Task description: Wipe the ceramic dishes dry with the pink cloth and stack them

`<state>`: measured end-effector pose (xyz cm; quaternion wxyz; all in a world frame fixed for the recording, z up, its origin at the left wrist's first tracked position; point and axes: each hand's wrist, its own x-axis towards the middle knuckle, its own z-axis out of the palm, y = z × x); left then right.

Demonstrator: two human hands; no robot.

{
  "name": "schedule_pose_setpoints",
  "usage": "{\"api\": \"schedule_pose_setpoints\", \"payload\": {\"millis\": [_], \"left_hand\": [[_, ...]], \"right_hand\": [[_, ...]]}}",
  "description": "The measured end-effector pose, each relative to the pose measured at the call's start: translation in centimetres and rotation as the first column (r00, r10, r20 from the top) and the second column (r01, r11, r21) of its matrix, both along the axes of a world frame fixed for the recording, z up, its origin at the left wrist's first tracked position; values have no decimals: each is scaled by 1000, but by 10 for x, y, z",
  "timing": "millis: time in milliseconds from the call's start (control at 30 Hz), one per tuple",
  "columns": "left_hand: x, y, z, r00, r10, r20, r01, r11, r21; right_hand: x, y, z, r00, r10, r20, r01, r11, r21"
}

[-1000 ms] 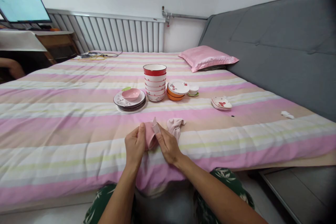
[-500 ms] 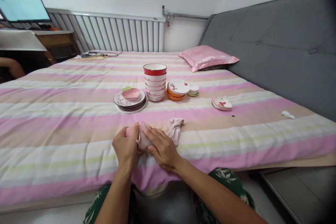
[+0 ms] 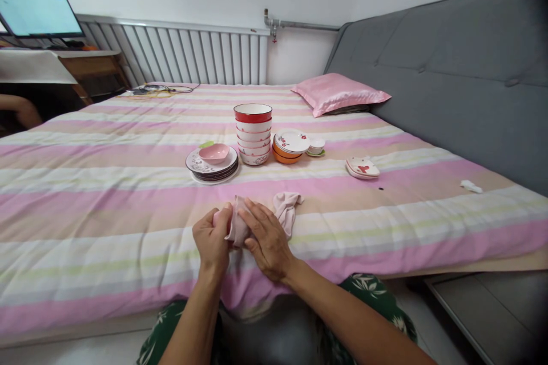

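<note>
My left hand [image 3: 210,242] grips a small pink dish [image 3: 218,217] near the bed's front edge; only its rim shows past my fingers. A pale pink cloth [image 3: 286,209] is pressed over the dish by my right hand [image 3: 263,236], and its loose end trails to the right on the striped bedspread [image 3: 107,199]. Both hands are closed round dish and cloth, touching each other.
Further back stand a stack of red-and-white bowls [image 3: 253,133], plates with a pink bowl [image 3: 213,160] on top, an orange bowl under a flowered plate [image 3: 290,145], small saucers [image 3: 316,146] and a lone dish [image 3: 362,168]. A pink pillow [image 3: 339,93] lies by the grey headboard [image 3: 449,74].
The dish stood between my hands with the cloth partly off it; the cloth now wraps it. My hands swung left, then a little back toward the right.
</note>
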<state>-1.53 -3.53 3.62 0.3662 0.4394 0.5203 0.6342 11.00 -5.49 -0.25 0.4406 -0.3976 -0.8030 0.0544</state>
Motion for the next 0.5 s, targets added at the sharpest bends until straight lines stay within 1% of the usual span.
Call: {"api": "schedule_pose_setpoints", "payload": {"millis": [133, 200, 333, 500], "left_hand": [[13, -5, -8, 999, -36, 7, 36, 999, 12], [18, -6, -11, 999, -50, 8, 50, 999, 15], [23, -5, -15, 998, -58, -6, 58, 998, 19], [23, -2, -15, 998, -51, -43, 51, 999, -2]], "right_hand": [[4, 0, 2, 995, -47, -89, 49, 999, 12], [5, 0, 4, 989, -60, -133, 59, 998, -8], [6, 0, 7, 971, -68, -230, 49, 995, -90], [7, 5, 9, 930, -75, -359, 5, 982, -191]]}}
